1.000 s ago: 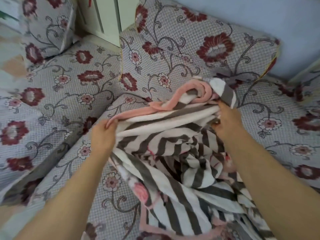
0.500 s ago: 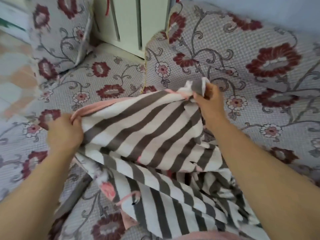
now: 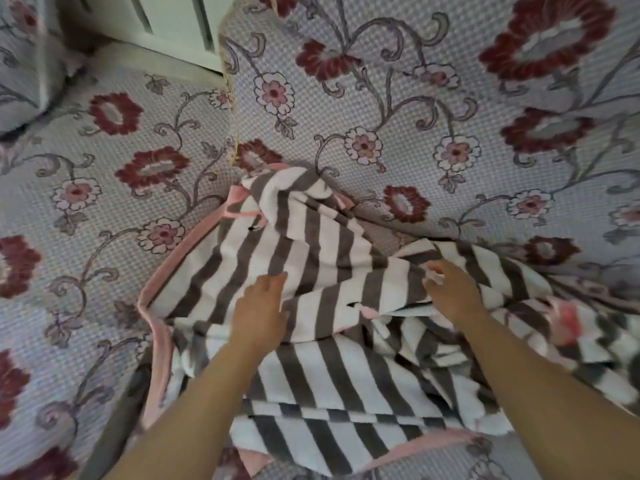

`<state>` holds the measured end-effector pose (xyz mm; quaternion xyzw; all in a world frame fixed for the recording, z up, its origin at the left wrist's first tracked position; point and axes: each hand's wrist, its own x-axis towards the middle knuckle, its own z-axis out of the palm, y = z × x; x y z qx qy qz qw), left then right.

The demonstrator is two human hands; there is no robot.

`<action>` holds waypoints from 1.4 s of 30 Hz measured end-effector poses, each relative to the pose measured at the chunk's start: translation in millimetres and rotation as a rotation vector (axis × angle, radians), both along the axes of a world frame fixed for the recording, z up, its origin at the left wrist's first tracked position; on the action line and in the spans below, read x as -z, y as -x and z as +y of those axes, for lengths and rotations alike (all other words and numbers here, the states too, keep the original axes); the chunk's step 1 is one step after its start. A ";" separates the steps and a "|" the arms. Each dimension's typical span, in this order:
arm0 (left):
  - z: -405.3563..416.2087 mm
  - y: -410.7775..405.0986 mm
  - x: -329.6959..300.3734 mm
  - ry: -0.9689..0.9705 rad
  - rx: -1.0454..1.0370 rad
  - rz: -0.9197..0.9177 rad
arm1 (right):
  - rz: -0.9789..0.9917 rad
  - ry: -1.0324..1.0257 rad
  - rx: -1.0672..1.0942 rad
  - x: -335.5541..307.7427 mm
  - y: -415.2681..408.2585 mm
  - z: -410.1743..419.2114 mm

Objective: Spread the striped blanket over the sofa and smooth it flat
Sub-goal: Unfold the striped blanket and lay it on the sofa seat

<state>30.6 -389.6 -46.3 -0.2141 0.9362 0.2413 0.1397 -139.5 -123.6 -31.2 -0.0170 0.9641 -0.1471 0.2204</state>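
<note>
The striped blanket (image 3: 311,258), grey and white with a pink border, lies rumpled on the sofa (image 3: 104,237) seat, its far end resting against the back cushion. My left hand (image 3: 261,311) lies flat on the blanket's middle, fingers spread, gripping nothing. My right hand (image 3: 450,292) rests on a raised fold further right, fingers curled at the fabric; whether it pinches the cloth is unclear. Folds and creases bunch under and to the right of my right arm.
The sofa's floral cover runs left and up onto the back cushion (image 3: 433,98). A second floral cushion (image 3: 20,64) stands at the far left corner. A pale green cabinet (image 3: 156,26) shows behind the gap between cushions.
Both hands have let go of the blanket's top edge, which dropped onto the seat and back cushion. The hands now lie on top of the cloth, and the view has moved closer.
</note>
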 end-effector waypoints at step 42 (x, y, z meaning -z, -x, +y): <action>302.7 167.7 -23.2 0.345 0.316 -0.096 | -0.261 -0.205 0.244 32.2 9.4 367.5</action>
